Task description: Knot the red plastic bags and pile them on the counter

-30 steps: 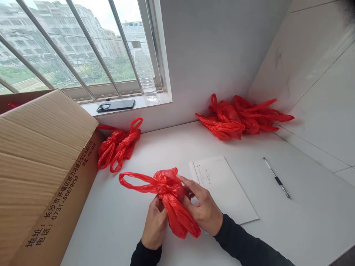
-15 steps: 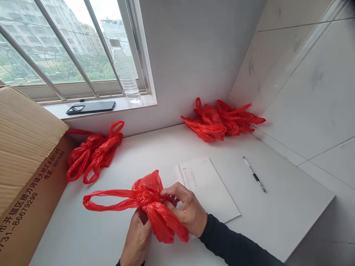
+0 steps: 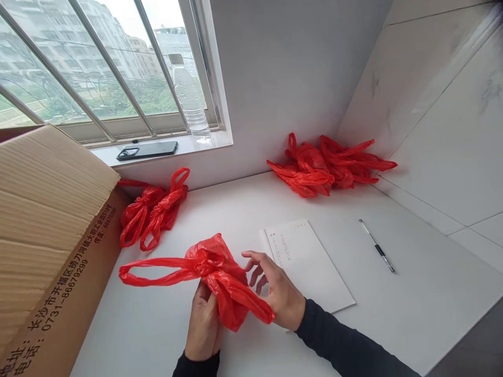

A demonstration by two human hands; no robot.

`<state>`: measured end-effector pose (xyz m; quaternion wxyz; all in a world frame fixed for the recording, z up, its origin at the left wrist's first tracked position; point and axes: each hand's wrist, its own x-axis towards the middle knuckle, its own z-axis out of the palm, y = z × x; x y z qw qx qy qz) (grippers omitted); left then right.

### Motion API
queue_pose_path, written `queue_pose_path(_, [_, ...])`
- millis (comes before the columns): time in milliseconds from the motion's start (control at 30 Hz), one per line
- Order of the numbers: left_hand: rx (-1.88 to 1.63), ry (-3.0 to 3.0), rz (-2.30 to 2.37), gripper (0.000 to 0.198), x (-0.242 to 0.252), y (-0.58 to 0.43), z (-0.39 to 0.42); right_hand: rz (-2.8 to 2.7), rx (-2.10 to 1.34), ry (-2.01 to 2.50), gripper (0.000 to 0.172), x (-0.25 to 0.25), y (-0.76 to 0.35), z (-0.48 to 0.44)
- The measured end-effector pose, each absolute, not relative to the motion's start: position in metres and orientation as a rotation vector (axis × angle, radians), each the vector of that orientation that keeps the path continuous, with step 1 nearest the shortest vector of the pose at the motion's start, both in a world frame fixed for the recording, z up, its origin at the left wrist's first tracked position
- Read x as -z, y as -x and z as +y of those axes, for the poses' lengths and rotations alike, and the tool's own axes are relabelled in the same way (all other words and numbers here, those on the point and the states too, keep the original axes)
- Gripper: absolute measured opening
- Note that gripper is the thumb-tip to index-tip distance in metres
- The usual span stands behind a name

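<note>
A knotted red plastic bag (image 3: 228,283) is held above the white table, one long handle loop stretching left and the other hanging to the lower right. My left hand (image 3: 203,324) grips the bag from below, its fingertips partly hidden under the plastic. Just right of the bag is my right hand (image 3: 279,290), fingers spread and curved; the bag's right loop covers part of its thumb side. Behind it on the table lies a white paper pad (image 3: 314,267) with handwriting.
Red bags (image 3: 157,209) lie beside a cardboard box (image 3: 51,209) at left. More red bags (image 3: 314,167) rest against the back wall. A pen (image 3: 377,246) is on the table (image 3: 416,293) at right. The sill holds a phone (image 3: 153,150) and a bottle (image 3: 190,99).
My right hand has let go of the bag's knot area and its fingers have spread apart. The whole view has shifted, so the surroundings appear further right. My left hand still holds the bag.
</note>
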<state>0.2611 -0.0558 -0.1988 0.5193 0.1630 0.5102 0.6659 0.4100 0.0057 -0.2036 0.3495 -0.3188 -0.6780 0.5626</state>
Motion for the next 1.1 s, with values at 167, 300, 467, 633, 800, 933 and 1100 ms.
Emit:
queue_pose_path(167, [-1.639,-0.433,1.226,0.053,0.202,-0.259,-0.058,-1.8,-1.487,0.821,0.038,0.204,-0.409,0.008])
queue_pose_path(300, [-1.576,-0.363,1.253,0.052,0.206,-0.253,-0.057,-1.738,-1.413,0.84,0.026,0.205,-0.406,0.012])
queue_pose_path(467, [-1.511,-0.348,1.293,0.062,0.209,-0.249,-0.052,-1.628,-1.414,0.905,0.024,0.205,-0.407,0.018])
queue_pose_path(633, [-1.556,-0.495,1.275,0.053,0.211,-0.253,-0.053,-1.66,-1.536,0.871,0.047,0.207,-0.411,0.017])
queue_pose_path(800, [-1.609,-0.505,1.255,0.038,0.206,-0.26,-0.058,-1.549,-1.729,0.789,0.03,0.209,-0.41,0.01])
queue_pose_path(933, [-1.594,-0.535,1.239,0.034,0.197,-0.27,-0.062,-1.422,-1.761,0.785,0.028,0.209,-0.412,0.012])
queue_pose_path(1100, [-1.562,-0.718,1.212,0.033,0.194,-0.27,-0.059,-1.407,-1.806,0.806,0.04,0.211,-0.416,0.017])
